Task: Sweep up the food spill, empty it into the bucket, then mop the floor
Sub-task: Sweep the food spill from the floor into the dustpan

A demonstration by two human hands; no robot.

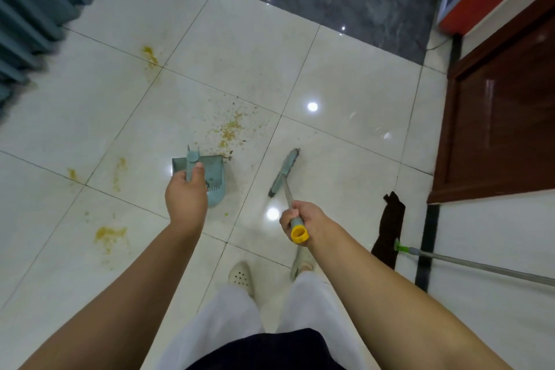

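My left hand (186, 194) grips the upright handle of a teal dustpan (213, 174) that stands on the white tile floor (345, 159). Just beyond its mouth lies a scatter of yellow-brown food crumbs (229, 131). My right hand (303, 224) holds the grey broom handle near its yellow end cap (299, 234). The teal broom head (283, 173) rests on the floor to the right of the dustpan. More yellow smears lie at the far left (150, 55), at the left (120, 173) and at the near left (109, 234). No bucket is in view.
A mop with a dark cloth head (389, 231) and a grey pole (480, 267) lies on the floor at the right. A brown wooden door (504, 117) stands behind it. Grey-blue curtains (33, 0) hang at the top left. My feet in pale shoes (241, 276) stand below the hands.
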